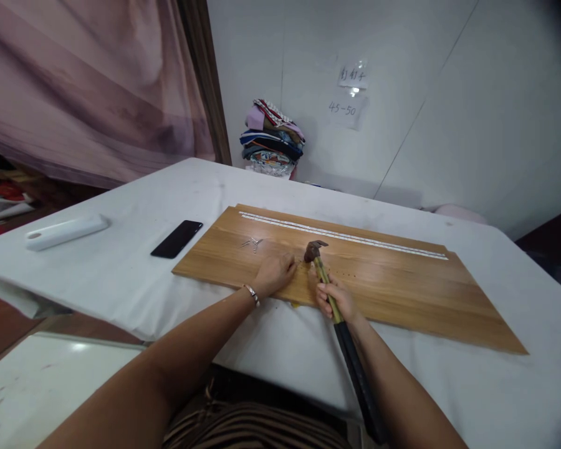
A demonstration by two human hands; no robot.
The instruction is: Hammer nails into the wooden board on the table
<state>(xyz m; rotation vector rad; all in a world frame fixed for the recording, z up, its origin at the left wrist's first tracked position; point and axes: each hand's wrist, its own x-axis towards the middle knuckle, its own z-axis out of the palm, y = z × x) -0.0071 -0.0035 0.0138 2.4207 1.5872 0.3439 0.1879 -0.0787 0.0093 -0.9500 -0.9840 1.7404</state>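
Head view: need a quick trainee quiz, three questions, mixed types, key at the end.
1. Which hand grips the hammer?
2. True or false: the phone lies on the board.
3. The loose nails lie on:
A. the phone
B. the hammer
C. the board

Key:
1. The right hand.
2. False: it lies on the table, beside the board.
3. C.
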